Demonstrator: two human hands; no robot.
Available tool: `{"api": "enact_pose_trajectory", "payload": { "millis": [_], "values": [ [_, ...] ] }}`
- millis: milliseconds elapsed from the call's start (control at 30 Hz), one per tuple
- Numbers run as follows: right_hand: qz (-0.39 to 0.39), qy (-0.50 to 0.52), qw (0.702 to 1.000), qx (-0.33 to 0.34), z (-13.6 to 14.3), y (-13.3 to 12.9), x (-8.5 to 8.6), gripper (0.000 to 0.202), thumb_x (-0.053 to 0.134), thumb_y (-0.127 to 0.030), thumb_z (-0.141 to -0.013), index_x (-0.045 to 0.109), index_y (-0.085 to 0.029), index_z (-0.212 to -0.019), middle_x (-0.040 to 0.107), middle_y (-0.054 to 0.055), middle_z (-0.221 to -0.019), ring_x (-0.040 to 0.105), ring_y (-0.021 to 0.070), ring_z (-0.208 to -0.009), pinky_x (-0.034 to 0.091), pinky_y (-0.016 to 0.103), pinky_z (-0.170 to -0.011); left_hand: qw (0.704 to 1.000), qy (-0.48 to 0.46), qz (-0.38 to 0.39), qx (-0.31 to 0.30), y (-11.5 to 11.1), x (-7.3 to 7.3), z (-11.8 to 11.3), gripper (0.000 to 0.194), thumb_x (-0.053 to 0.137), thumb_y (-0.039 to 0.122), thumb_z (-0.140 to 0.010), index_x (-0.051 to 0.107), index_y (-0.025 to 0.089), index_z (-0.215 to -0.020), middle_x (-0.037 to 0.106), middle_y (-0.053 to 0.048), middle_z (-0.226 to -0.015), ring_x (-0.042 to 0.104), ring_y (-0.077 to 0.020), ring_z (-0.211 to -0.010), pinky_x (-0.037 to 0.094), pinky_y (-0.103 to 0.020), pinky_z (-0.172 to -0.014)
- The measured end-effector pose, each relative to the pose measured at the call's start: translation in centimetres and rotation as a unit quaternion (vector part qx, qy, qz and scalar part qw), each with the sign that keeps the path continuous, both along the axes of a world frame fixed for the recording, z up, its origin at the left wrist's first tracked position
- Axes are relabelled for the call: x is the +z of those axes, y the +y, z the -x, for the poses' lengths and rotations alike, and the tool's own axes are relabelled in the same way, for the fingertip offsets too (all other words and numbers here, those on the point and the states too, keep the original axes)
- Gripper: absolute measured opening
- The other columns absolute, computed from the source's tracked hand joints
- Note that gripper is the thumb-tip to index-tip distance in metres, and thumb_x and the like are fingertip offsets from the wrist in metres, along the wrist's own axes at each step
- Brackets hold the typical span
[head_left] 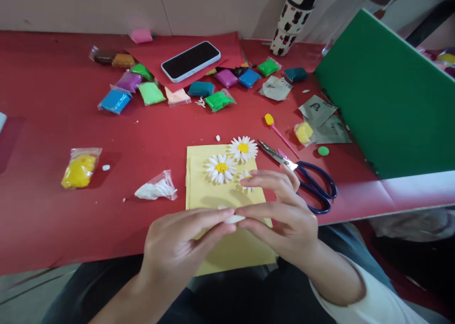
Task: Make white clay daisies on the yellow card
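Observation:
A small white piece of modelling clay (235,218), drawn out to a point, is pinched between my two hands above the yellow paper (231,260). My left hand (181,241) grips its left end between thumb and forefinger. The thumb and forefinger of my right hand (284,219) close on its right end, with the other fingers raised. Behind my fingers lie two white clay daisies with yellow centres, one in front (221,167) and one farther back (243,148). A third daisy (245,180) is partly hidden by my right hand.
Blue-handled scissors (316,184) lie right of the paper. Bagged white clay (156,189) and bagged yellow clay (81,170) sit to the left. Farther back are several coloured clay packets, a phone (191,61) and a tumbler (293,20). A green board (387,101) leans at the right.

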State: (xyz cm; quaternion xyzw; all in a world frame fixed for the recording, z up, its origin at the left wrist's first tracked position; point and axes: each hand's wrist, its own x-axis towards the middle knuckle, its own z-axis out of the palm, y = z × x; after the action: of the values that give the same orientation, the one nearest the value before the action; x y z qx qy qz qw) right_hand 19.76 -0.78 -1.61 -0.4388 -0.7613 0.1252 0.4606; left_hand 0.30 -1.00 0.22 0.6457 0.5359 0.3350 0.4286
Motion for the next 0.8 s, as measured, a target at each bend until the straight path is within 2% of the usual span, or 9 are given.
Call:
{"api": "enact_pose_trajectory", "payload": {
  "millis": [100, 267, 367, 433, 567, 733, 800],
  "values": [
    [0.001, 0.001, 1.000, 0.001, -0.02, -0.02, 0.05, 0.005, 0.069, -0.028, -0.083, 0.073, -0.029, -0.081, 0.070, 0.001, -0.106, 0.064, 0.0217, -0.105, 0.039, 0.048, -0.103, 1.000, -0.007, 0.002, -0.012, -0.02, -0.04, 0.02, 0.025, 0.080, 0.033, -0.070, 0.076, 0.036, -0.095, 0.077, 0.003, -0.094, 0.074, -0.0207, -0.079, 0.059, -0.024, -0.069],
    [-0.001, 0.003, 1.000, 0.007, -0.03, -0.01, 0.03, 0.006, 0.069, -0.032, -0.083, 0.073, -0.027, -0.083, 0.070, 0.003, -0.106, 0.063, 0.0236, -0.106, 0.037, 0.050, -0.104, 0.998, 0.029, -0.052, -0.038, -0.06, -0.27, 0.18, 0.014, 0.073, 0.030, -0.078, 0.077, 0.035, -0.090, 0.078, 0.004, -0.089, 0.074, -0.0172, -0.075, 0.059, -0.023, -0.072],
    [-0.006, 0.009, 1.000, 0.009, -0.07, -0.02, 0.02, 0.006, 0.068, -0.027, -0.084, 0.073, -0.027, -0.079, 0.069, 0.003, -0.106, 0.063, 0.0231, -0.106, 0.036, 0.050, -0.103, 0.996, 0.036, -0.075, -0.038, 0.01, -0.47, 0.19, 0.022, 0.075, 0.031, -0.076, 0.075, 0.035, -0.098, 0.077, 0.005, -0.095, 0.074, -0.0166, -0.078, 0.058, -0.021, -0.071],
    [-0.007, 0.005, 1.000, 0.008, -0.09, -0.02, 0.04, 0.007, 0.068, -0.026, -0.083, 0.073, -0.027, -0.079, 0.069, 0.003, -0.106, 0.064, 0.0231, -0.106, 0.033, 0.051, -0.105, 0.996, 0.035, -0.076, -0.037, 0.05, -0.53, 0.16, 0.023, 0.076, 0.032, -0.075, 0.075, 0.035, -0.098, 0.077, 0.005, -0.095, 0.074, -0.0165, -0.078, 0.058, -0.020, -0.070],
    [-0.005, -0.008, 1.000, 0.009, -0.09, -0.03, 0.08, 0.007, 0.070, -0.032, -0.082, 0.073, -0.026, -0.086, 0.069, 0.003, -0.106, 0.064, 0.0236, -0.105, 0.034, 0.050, -0.106, 0.997, 0.027, -0.051, -0.045, 0.00, -0.41, 0.19, 0.011, 0.073, 0.032, -0.078, 0.077, 0.035, -0.088, 0.078, 0.005, -0.087, 0.074, -0.0158, -0.073, 0.057, -0.021, -0.070],
    [-0.002, 0.000, 1.000, 0.010, -0.11, -0.07, 0.11, 0.006, 0.068, -0.027, -0.084, 0.072, -0.028, -0.080, 0.069, 0.002, -0.106, 0.063, 0.0226, -0.107, 0.032, 0.050, -0.107, 0.999, 0.022, -0.018, -0.028, -0.02, -0.33, 0.29, 0.025, 0.077, 0.037, -0.073, 0.075, 0.036, -0.098, 0.077, 0.004, -0.097, 0.074, -0.0190, -0.081, 0.058, -0.022, -0.069],
    [-0.003, 0.005, 1.000, 0.011, -0.15, -0.06, 0.12, 0.005, 0.069, -0.026, -0.083, 0.072, -0.027, -0.079, 0.069, 0.002, -0.105, 0.064, 0.0225, -0.106, 0.031, 0.050, -0.108, 0.998, 0.030, -0.035, -0.031, 0.08, -0.36, 0.36, 0.022, 0.076, 0.036, -0.074, 0.075, 0.036, -0.096, 0.077, 0.004, -0.094, 0.074, -0.0184, -0.079, 0.058, -0.022, -0.070]
  ]
}}
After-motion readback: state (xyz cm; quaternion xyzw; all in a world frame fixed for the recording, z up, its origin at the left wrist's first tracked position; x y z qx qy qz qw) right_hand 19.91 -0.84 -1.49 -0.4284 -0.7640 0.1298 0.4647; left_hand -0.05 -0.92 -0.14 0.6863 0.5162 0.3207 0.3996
